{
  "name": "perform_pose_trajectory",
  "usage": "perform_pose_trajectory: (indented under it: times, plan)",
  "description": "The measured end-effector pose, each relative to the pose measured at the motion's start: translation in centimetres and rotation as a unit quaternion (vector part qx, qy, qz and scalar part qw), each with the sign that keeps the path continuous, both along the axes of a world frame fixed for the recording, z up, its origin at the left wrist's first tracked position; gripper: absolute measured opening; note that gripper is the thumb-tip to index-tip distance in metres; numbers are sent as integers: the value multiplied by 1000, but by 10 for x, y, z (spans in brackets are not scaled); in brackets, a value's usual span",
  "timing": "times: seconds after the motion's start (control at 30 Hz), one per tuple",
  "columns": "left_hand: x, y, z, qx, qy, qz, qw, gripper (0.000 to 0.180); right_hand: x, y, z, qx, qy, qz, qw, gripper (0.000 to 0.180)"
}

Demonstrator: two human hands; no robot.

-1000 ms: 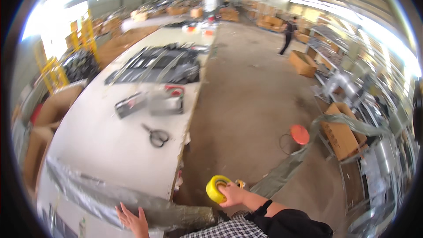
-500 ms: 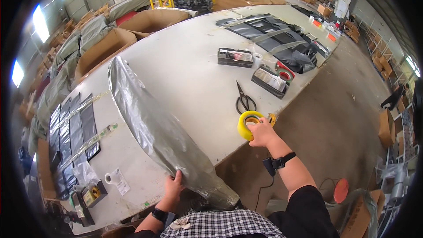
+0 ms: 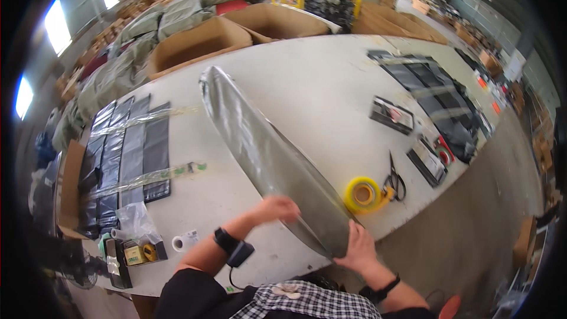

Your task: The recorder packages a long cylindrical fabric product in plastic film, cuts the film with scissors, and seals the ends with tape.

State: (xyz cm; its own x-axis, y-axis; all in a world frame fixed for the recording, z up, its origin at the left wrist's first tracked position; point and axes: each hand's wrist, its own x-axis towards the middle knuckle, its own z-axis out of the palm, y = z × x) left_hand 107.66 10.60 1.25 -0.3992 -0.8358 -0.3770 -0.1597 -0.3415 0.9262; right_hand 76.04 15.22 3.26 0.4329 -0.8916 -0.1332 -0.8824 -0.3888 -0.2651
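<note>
A long grey plastic bag, shiny and creased, lies slantwise across the table from the far middle to the near edge. My right hand grips its near right end, thumb on the close side and fingers along the edge. Over the bag's left side is my left hand, smeared by motion, so its fingers are unclear. Just right of the bag, a yellow tape roll in a dispenser lies on the table. Black scissors lie beside it.
Black plastic pieces with clear tape strips lie at left; another such stack is at far right. Two small black trays hold small items. A white roll sits near left. Large cardboard boxes stand beyond the table.
My right hand has put down the tape dispenser and moved to the bag's near end. My left hand has lifted from the bag's lower edge. The view has turned left.
</note>
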Motion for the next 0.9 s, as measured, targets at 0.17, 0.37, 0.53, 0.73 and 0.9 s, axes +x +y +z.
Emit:
perform_pose_trajectory:
  times: [0.17, 0.37, 0.53, 0.73, 0.9]
  plan:
    - [141, -58, -14, -235, -308, 456, 801, 42, -6, 21, -7, 9, -19, -33, 999, 100]
    - [133, -35, -48, -312, -345, 384, 798, 56, -57, 72, 21, -4, 24, -79, 997, 82]
    - [122, -1, -41, -274, -305, 412, 814, 55, -70, 72, 58, -42, 273, -34, 960, 91]
    - [156, 21, -22, -225, -231, 423, 847, 53, -150, 106, -12, 85, 33, -163, 982, 92]
    - [153, 5, 72, -111, -173, 410, 888, 53, -183, 106, -43, -17, -56, -112, 992, 89]
